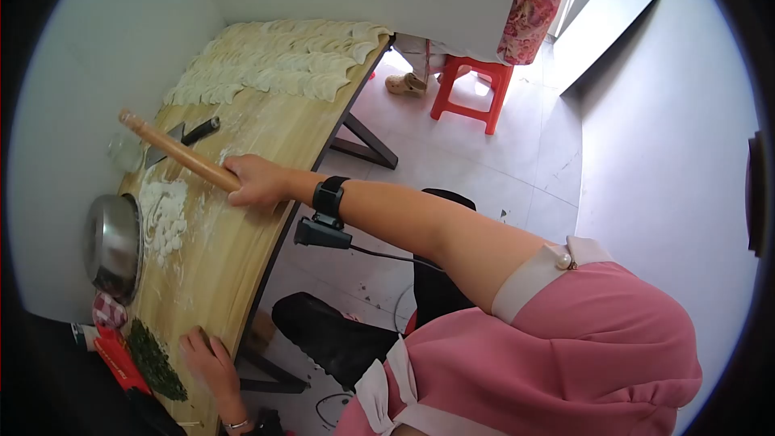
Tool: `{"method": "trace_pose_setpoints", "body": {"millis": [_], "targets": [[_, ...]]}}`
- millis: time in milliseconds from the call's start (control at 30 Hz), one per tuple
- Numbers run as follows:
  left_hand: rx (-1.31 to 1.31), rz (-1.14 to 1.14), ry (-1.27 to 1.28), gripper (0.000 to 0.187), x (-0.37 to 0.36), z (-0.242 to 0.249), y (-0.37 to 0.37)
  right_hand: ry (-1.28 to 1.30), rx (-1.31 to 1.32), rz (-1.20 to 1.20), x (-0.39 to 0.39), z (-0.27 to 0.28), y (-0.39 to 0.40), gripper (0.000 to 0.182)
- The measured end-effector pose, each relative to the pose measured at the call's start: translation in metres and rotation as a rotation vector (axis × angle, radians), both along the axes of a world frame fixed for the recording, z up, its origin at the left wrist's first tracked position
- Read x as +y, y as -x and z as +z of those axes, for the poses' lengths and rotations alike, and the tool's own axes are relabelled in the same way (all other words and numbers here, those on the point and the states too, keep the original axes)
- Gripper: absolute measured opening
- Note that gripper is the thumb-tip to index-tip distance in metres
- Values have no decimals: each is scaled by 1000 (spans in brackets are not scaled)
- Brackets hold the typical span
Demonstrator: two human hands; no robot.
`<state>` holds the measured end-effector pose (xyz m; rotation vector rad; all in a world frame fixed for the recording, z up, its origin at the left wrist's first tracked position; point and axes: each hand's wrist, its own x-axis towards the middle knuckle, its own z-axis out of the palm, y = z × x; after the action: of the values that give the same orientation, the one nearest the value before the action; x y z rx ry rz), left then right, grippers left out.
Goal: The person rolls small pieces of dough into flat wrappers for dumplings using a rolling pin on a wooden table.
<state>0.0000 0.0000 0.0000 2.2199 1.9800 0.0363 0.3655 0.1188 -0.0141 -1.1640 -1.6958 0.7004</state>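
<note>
My right hand is wrapped around one end of a wooden rolling pin, which is angled over the floured wooden table. A black strap with a small device sits on that wrist. Under the pin lies a kitchen knife with a black handle, its blade partly hidden. Small floured dough pieces are heaped nearby. At the table's near edge my left hand rests with its fingers apart and nothing in them, beside a pile of chopped greens.
Rows of dumplings cover the table's far end. A steel bowl, a clear glass and a red package line the wall side. A red stool stands beyond the table, by a person in floral clothing.
</note>
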Motion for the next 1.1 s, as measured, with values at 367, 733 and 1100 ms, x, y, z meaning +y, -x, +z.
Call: {"method": "trace_pose_setpoints", "body": {"millis": [367,733,1100], "targets": [[31,-665,-62,79,-3,6,4,23,13,22,-13,-13,-8,49],[52,-637,85,76,3,10,-5,385,55,72,-25,18,-19,46],[-945,-2,462,37,-130,-267,-243,262,-65,80,-23,19,-18,49]]}}
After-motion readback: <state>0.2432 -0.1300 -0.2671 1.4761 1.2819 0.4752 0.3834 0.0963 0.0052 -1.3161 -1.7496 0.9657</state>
